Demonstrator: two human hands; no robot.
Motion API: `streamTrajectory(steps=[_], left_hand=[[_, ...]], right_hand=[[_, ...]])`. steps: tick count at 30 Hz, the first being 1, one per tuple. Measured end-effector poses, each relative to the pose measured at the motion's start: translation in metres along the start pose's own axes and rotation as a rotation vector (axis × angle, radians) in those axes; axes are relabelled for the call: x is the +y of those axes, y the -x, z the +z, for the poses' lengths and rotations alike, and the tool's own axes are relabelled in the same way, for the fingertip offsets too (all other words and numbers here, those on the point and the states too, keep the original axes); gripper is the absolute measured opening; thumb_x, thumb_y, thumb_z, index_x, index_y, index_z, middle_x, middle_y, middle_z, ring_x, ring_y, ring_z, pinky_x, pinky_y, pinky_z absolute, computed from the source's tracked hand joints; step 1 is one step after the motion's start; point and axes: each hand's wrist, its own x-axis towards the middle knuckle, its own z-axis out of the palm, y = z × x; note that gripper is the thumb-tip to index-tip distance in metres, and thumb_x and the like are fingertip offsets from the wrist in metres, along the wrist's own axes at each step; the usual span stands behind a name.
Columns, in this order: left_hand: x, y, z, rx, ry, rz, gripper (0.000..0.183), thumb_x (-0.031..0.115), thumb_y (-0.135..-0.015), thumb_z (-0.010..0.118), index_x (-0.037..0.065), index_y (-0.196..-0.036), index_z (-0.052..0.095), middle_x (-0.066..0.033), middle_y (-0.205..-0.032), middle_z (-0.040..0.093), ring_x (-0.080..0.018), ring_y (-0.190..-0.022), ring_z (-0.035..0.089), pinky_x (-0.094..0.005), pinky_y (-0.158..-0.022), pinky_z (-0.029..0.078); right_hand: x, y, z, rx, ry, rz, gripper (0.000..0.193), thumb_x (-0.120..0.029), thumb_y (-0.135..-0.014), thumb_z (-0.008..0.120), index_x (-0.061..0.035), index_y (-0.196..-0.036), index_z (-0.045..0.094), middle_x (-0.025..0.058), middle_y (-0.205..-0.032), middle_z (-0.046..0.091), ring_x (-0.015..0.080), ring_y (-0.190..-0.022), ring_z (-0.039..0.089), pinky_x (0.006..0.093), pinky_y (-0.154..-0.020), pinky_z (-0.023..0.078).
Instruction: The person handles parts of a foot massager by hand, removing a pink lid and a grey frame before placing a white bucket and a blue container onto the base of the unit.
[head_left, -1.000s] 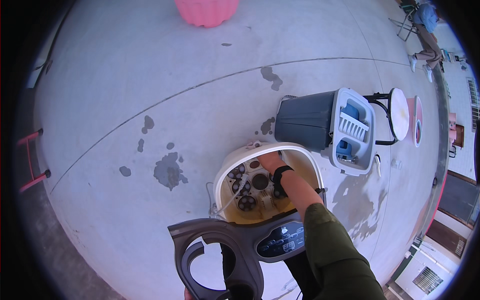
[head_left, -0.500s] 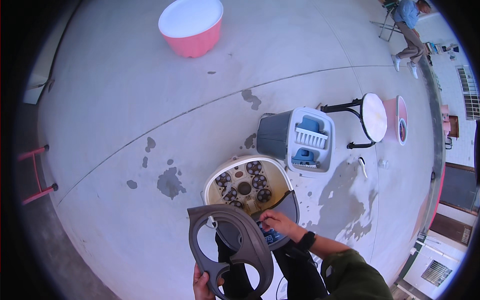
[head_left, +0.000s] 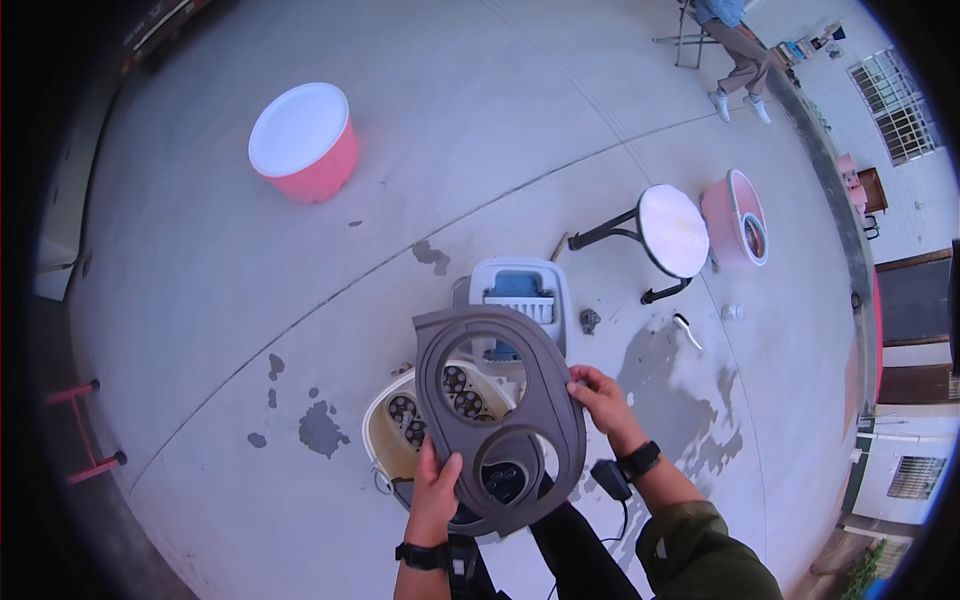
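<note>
A grey plastic cover [head_left: 500, 420] with one large oval opening and a smaller round one hangs in the air above a cream foot-bath tub [head_left: 420, 425] on a concrete floor [head_left: 200, 330]. The left hand [head_left: 436, 490] grips the cover's lower edge, fingers curled around the rim, thumb on the face; the right hand [head_left: 598, 395] clamps the right edge. Holding it by opposite edges, level and square over the tub, looks the surest way to keep the rigid, smooth panel from twisting. Through the large hole show dark roller discs [head_left: 462, 390] in the tub's base. Behind stands a grey-and-white bin [head_left: 520, 290], then a round white stool [head_left: 672, 230] on black legs, a pink basin [head_left: 305, 145] and a pink tub [head_left: 735, 215]. Damp patches darken the floor. A seated person's legs [head_left: 735, 50] show far off.
</note>
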Motion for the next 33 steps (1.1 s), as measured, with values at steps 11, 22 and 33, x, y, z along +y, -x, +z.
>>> streamTrajectory(steps=[11,22,33], left_hand=[[-0.076,-0.15,0.018,0.223,-1.184,0.337,0.055,0.013,-0.079,0.05,-0.011,-0.123,0.027,-0.026,-0.125,0.033,-0.0372,-0.116,0.034,-0.0358,-0.097,0.028],[-0.065,-0.167,0.0,0.257,-0.993,0.307,0.054,0.02,-0.084,0.047,-0.002,-0.127,0.025,-0.0241,-0.115,0.047,-0.033,-0.108,0.046,-0.0332,-0.09,0.035],[-0.076,-0.064,-0.057,0.201,-1.054,0.243,0.049,0.029,-0.084,0.05,-0.003,-0.119,0.036,-0.0162,-0.103,0.056,-0.0275,-0.092,0.056,-0.0326,-0.082,0.042]], right_hand=[[0.018,-0.125,-0.06,0.242,0.456,-0.173,0.036,-0.026,-0.077,0.059,0.0014,-0.1,0.057,0.0113,-0.082,0.061,0.0155,-0.077,0.056,0.0268,-0.073,0.044],[0.059,-0.132,-0.059,0.251,0.06,-0.134,0.02,-0.016,-0.083,0.05,-0.0022,-0.096,0.057,0.0016,-0.077,0.056,0.0088,-0.065,0.049,0.0221,-0.058,0.042],[0.122,-0.083,-0.1,0.42,-0.011,0.007,0.011,-0.006,-0.076,0.046,-0.0041,-0.082,0.055,0.003,-0.071,0.055,0.0079,-0.057,0.049,0.0204,-0.045,0.037]])
